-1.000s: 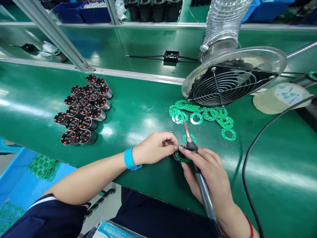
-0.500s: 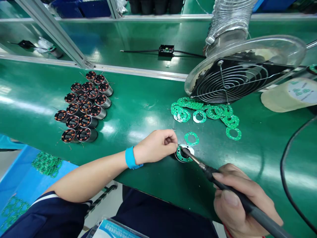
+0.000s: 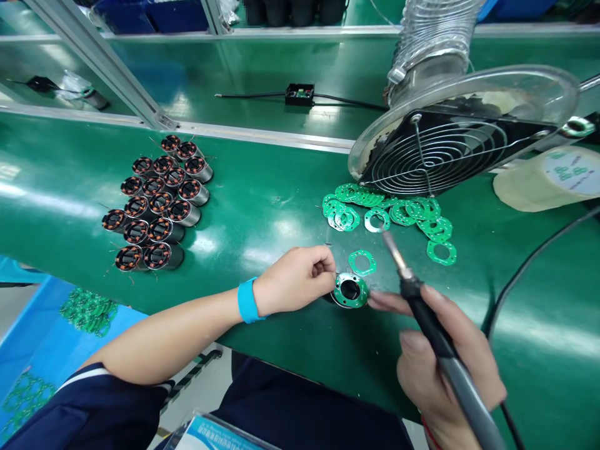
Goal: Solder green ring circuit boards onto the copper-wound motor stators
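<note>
My left hand [image 3: 295, 279] is closed in a pinch against the left side of a small motor stator [image 3: 349, 290] that stands on the green bench with a green ring board on its top. What the fingertips pinch is too small to name. My right hand [image 3: 440, 356] grips a soldering iron [image 3: 424, 312]; its tip points up and away from the stator, and one finger reaches toward the stator's right side. A single green ring board [image 3: 362, 262] lies just behind the stator.
A pile of green ring boards [image 3: 389, 212] lies under the fume extractor fan [image 3: 435, 156]. Several stators [image 3: 157, 206] are grouped at the left. A tape roll [image 3: 544, 178] sits at the right, the iron's black cable [image 3: 529, 269] crosses there, and a blue tray [image 3: 47, 337] holds more boards.
The soldering iron's tip has lifted off the stator and swung up and to the right. My left hand has stayed pinched at the stator.
</note>
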A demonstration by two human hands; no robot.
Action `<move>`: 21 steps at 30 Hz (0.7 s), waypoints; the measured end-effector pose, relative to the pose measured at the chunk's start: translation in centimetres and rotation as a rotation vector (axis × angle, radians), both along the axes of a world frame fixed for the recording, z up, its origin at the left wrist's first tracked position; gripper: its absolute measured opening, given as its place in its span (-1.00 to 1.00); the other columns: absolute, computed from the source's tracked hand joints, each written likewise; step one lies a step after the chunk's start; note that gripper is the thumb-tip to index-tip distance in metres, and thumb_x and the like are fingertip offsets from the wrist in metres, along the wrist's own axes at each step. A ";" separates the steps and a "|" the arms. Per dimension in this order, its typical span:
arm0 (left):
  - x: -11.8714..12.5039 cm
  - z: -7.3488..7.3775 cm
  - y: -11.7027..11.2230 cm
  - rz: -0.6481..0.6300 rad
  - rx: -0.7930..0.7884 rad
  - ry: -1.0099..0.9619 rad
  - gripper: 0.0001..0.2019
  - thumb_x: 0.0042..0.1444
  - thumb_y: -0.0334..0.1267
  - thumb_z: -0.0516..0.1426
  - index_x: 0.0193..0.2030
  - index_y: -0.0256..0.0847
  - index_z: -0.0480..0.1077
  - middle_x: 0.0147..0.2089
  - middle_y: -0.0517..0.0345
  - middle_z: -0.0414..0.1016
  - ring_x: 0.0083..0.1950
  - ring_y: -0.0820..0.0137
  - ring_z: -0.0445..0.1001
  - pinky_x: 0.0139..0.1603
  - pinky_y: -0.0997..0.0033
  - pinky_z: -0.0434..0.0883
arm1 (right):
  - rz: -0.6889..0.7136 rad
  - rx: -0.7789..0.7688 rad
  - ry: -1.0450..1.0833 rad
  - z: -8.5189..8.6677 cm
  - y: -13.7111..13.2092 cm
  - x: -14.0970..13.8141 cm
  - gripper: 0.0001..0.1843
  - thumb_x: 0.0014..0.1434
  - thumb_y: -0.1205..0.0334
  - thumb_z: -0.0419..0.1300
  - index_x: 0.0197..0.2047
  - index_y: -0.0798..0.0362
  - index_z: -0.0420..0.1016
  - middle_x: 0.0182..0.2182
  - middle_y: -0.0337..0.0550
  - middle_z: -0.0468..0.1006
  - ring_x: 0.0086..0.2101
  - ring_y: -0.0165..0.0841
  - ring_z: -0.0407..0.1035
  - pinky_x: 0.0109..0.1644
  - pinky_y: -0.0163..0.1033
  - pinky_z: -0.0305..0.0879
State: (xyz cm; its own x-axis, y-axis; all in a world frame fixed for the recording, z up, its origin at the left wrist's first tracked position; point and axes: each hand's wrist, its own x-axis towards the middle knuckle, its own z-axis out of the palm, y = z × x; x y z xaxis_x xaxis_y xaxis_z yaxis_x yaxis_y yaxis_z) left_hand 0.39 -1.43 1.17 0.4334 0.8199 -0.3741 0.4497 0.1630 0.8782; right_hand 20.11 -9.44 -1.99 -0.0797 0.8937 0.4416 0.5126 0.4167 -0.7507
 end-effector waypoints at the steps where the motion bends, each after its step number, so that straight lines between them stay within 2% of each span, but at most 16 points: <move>1: 0.0 0.0 0.0 -0.004 0.011 0.006 -0.88 -0.01 -0.49 0.06 -0.47 -0.21 0.26 -0.56 0.37 0.26 -0.51 0.55 0.22 -0.49 0.53 0.16 | 0.016 0.005 -0.057 0.3 0.4 -0.4 -0.60 0.30 0.29 0.06 0.20 -0.02 0.27 -0.23 -0.07 0.64 -0.21 -0.20 0.53 -0.14 -0.01 0.44; 4: 0.1 0.0 -0.1 -0.015 0.055 0.021 -0.86 -0.01 -0.51 0.06 -0.48 -0.21 0.24 -0.56 0.37 0.25 -0.50 0.54 0.22 -0.47 0.53 0.17 | 0.138 0.014 -0.286 1.1 1.7 -1.4 -0.55 0.26 0.36 0.10 0.21 -0.04 0.26 -0.05 0.00 0.60 -0.05 -0.18 0.49 -0.04 -0.01 0.44; 6: 0.0 -0.1 -0.1 -0.026 0.090 0.020 -0.86 -0.02 -0.52 0.06 -0.48 -0.21 0.24 -0.55 0.37 0.25 -0.49 0.54 0.22 -0.45 0.53 0.17 | 0.205 0.006 -0.353 1.2 2.1 -1.8 -0.48 0.24 0.36 0.10 0.26 -0.05 0.19 0.04 0.02 0.54 0.02 -0.16 0.45 -0.01 0.01 0.43; 8: -0.1 -0.2 -0.1 -0.046 0.123 0.014 -0.85 -0.02 -0.53 0.06 -0.48 -0.21 0.23 -0.55 0.38 0.23 -0.49 0.54 0.21 -0.43 0.52 0.17 | 0.227 -0.036 -0.345 1.0 2.3 -1.9 -0.44 0.24 0.38 0.07 0.29 -0.05 0.14 0.05 0.01 0.53 0.00 -0.18 0.46 -0.03 -0.01 0.45; 11: -0.3 -0.2 -0.1 -0.090 0.173 0.012 -0.83 -0.02 -0.55 0.06 -0.49 -0.21 0.22 -0.54 0.37 0.23 -0.49 0.54 0.20 -0.42 0.51 0.17 | 0.203 -0.077 -0.335 0.6 2.2 -1.8 -0.48 0.24 0.37 0.08 0.26 -0.06 0.19 -0.01 -0.02 0.56 -0.07 -0.21 0.48 -0.07 -0.05 0.46; 14: -0.6 -0.2 -0.1 -0.094 0.129 0.002 -0.84 0.01 -0.54 0.06 -0.47 -0.21 0.24 -0.53 0.37 0.25 -0.49 0.54 0.21 -0.43 0.52 0.17 | 0.181 -0.043 -0.358 0.6 2.0 -1.6 -0.47 0.25 0.34 0.11 0.27 -0.03 0.19 -0.02 0.01 0.57 -0.09 -0.18 0.49 -0.06 -0.02 0.46; 18: -0.7 -0.3 -0.1 -0.020 -0.003 -0.050 -0.88 0.09 -0.47 0.06 -0.42 -0.22 0.28 -0.52 0.35 0.29 -0.48 0.54 0.24 -0.46 0.53 0.18 | 0.149 0.055 -0.227 1.0 1.0 -0.8 -0.38 0.26 0.37 0.10 0.36 -0.03 0.12 -0.07 -0.03 0.61 -0.10 -0.18 0.51 -0.07 -0.03 0.46; 21: -0.6 -0.4 -0.1 -0.005 -0.003 -0.070 -0.89 0.11 -0.45 0.07 -0.42 -0.22 0.29 -0.51 0.35 0.30 -0.47 0.54 0.25 -0.45 0.53 0.19 | 0.036 0.054 -0.012 1.3 -0.4 0.0 -0.50 0.25 0.35 0.13 0.25 -0.01 0.32 -0.24 -0.09 0.62 -0.32 -0.25 0.51 -0.29 -0.12 0.45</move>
State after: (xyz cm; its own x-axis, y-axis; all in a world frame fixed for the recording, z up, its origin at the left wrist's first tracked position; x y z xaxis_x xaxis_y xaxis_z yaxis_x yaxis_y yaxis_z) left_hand -0.21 -1.57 0.75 0.4625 0.8165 -0.3455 0.3881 0.1639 0.9069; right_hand 20.07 -9.88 -0.65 -0.1171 0.8649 0.4880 0.5052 0.4749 -0.7206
